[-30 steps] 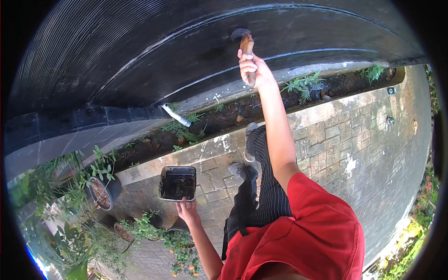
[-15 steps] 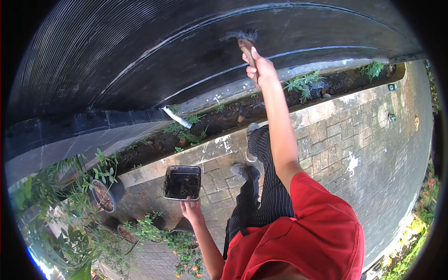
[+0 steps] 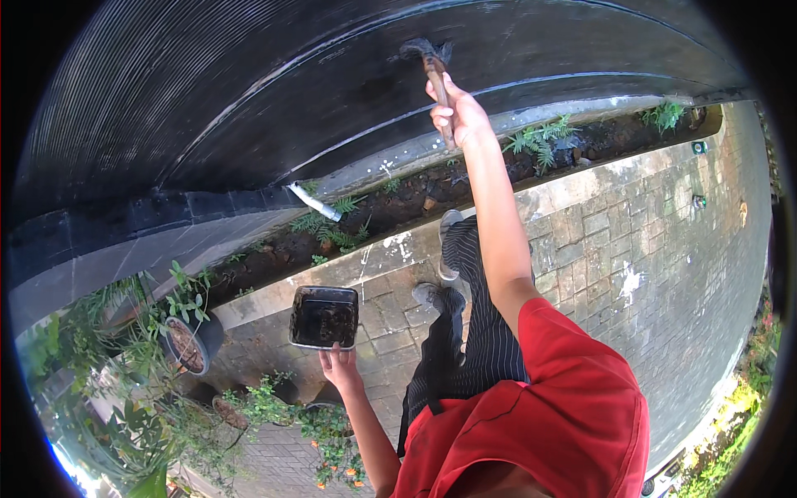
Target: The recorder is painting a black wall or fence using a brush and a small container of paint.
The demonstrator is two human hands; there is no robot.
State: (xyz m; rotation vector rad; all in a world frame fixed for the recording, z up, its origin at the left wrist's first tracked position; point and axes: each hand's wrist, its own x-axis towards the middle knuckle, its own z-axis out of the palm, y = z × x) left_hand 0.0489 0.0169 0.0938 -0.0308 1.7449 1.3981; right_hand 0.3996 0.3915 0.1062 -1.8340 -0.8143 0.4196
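Observation:
In my right hand (image 3: 461, 114) is the wooden handle of a paintbrush (image 3: 437, 81), the fingers wrapped round it. Its dark bristles press on the black wall (image 3: 349, 100), where a wet-looking smear shows around them. At the lower left, my left hand (image 3: 341, 369) grips the near rim of a black square tub (image 3: 325, 318), thumb or a finger over the edge. Dark liquid coats the inside of the tub, which is held out level above the paving.
Along the wall's foot runs a soil-filled gutter (image 3: 415, 207) with ferns (image 3: 544, 143) and a white pipe (image 3: 314, 202). Potted plants (image 3: 187, 344) crowd the left. Grey paving (image 3: 581, 241) carries white splashes; two small green-labelled cans (image 3: 699, 202) stand far right.
The paintbrush and my right hand have shifted slightly up the wall, the handle now more upright. The tub has risen a little in the picture with my left hand.

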